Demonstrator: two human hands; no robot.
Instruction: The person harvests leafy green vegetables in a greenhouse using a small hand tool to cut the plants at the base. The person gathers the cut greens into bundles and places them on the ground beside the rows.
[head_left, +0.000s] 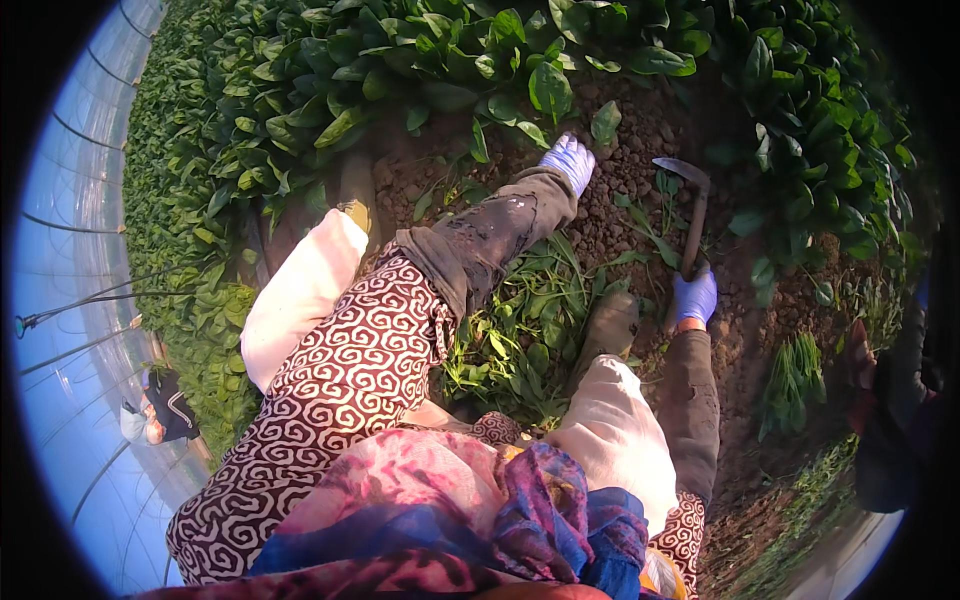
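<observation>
My left hand (570, 163), in a thin purple glove, reaches down to the crumbly soil at the edge of the standing leafy greens, which look like spinach (551, 91). Its fingertips are close to a single upright leaf (605, 122); whether they pinch a stem is hidden. In my right hand (696, 295), gloved the same way, is the wooden handle of a sickle (696, 225). The curved metal blade (679, 169) points left, just above the soil. Loose cut greens (540, 300) lie between my boots.
A tied-looking bunch of greens (795, 379) lies on the soil at right. Dense crop (225, 142) surrounds the bare patch. My boots (611, 322) stand on the ground. One person (161, 412) is at far left by the plastic greenhouse wall (67, 187); another person (892, 420) is at the right rim.
</observation>
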